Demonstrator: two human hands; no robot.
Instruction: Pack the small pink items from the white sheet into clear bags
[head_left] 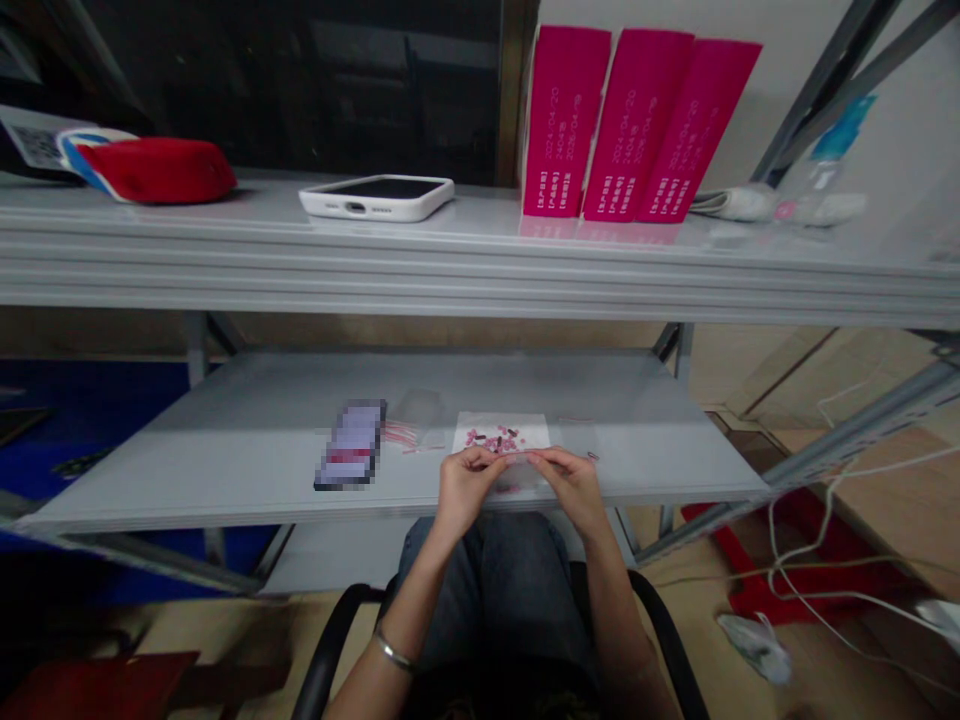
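At the front edge of the lower shelf, my left hand and my right hand are side by side, fingertips pinched. Between them they hold the top edge of a small clear plastic bag. A little pink shows low in the bag; its contents are too small to make out. Just behind my fingers lies a white sheet of paper. Scattered on it are small pink round pieces and a few dark oblong ones. Left of the paper rest several clear bags with red-striped edges.
A phone with a blurred screen lies left on the lower shelf. On the upper shelf are a white-cased phone, a red pouch, three magenta boxes and a spray bottle. Loose cables hang at right.
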